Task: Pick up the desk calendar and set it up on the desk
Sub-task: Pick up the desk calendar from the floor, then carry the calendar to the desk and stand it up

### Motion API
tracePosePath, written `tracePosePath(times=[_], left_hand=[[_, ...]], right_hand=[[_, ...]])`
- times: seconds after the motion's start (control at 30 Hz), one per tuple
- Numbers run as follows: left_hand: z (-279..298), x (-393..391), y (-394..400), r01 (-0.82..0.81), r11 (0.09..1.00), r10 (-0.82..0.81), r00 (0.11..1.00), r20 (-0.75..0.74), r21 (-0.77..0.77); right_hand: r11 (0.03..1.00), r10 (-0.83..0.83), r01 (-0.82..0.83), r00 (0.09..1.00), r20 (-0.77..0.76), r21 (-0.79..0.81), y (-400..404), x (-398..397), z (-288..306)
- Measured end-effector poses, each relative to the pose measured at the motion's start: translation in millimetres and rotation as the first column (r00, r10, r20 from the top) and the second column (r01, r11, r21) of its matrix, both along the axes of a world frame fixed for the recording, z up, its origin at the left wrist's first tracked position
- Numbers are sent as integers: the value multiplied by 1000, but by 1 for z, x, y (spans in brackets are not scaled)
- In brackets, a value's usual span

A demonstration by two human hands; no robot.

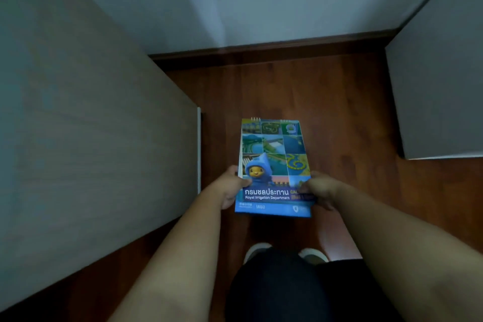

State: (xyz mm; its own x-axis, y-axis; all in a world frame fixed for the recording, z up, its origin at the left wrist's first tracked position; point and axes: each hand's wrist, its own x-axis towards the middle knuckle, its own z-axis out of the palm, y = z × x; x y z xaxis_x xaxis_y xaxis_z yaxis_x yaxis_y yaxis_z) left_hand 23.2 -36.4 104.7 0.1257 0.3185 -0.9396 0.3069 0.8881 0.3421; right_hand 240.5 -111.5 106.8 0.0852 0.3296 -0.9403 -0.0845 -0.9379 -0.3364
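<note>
Above the floor (339,112), both hands, left (231,188) and right (322,189), grip the blurred calendar (274,167), fingers hidden beneath.

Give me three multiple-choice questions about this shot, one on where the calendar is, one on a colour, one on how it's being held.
1. Where is the desk calendar?
A. Lying on the desk
B. Held above the wooden floor
C. Leaning on the wall

2. What colour is the calendar's bottom band?
A. Red
B. Blue
C. White

3. How is it held?
A. Left hand only
B. Right hand only
C. Both hands

Answers: 1 B, it sits in the hands over the floor, with the desk off to the left. 2 B, the strip with the printed text is blue. 3 C, the left hand and the right hand each have a grip on a lower edge.
</note>
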Motion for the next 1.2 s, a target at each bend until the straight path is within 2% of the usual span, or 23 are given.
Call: tracePosePath(times=[0.1, 0.2, 0.3, 0.4, 0.47, 0.53, 0.6, 0.7, 0.83, 0.9, 1.0, 1.07, 1.2], left_hand=[[86, 8, -9, -11, 999, 10, 999, 44, 32], [180, 17, -12, -18, 998, 14, 997, 75, 63], [270, 20, -9, -21, 994, 15, 998, 56, 105], [362, 21, -2, -73, 973, 64, 997, 49, 221], [429, 20, 1, -192, 915, 181, 981, 66, 354], [486, 13, 5, -314, 819, 304, 947, 101, 480], [538, 0, 10, -431, 718, 412, 896, 165, 546], [615, -28, 15, -550, 551, 481, 824, 299, 628], [691, -76, 1, -649, 412, 481, 751, 452, 640], [720, -105, -16, -675, 364, 511, 721, 468, 642], [754, -158, -47, -684, 274, 591, 674, 443, 676], [775, -198, -71, -670, 241, 642, 653, 403, 702], [808, -274, -127, -674, 159, 761, 549, 345, 721]], right_hand=[[995, 92, -93, 994, 53, 21, -3, 10, 82], [994, 90, -96, 991, 99, 55, 0, 18, 161], [980, 122, -141, 982, 142, 138, 12, 19, 262], [947, 160, -207, 967, 200, 246, 29, 13, 370], [899, 237, -309, 939, 250, 309, 42, 9, 431], [835, 314, -407, 905, 285, 372, 55, 1, 487], [770, 350, -458, 885, 306, 444, 67, -14, 549], [646, 422, -556, 831, 363, 523, 86, -43, 626], [572, 537, -596, 792, 292, 564, 106, -94, 680], [566, 539, -528, 818, 201, 633, 108, -131, 704], [529, 479, -469, 853, 207, 708, 108, -195, 736], [492, 507, -455, 843, 180, 742, 102, -244, 754], [445, 613, -464, 781, 117, 766, 71, -344, 788]])
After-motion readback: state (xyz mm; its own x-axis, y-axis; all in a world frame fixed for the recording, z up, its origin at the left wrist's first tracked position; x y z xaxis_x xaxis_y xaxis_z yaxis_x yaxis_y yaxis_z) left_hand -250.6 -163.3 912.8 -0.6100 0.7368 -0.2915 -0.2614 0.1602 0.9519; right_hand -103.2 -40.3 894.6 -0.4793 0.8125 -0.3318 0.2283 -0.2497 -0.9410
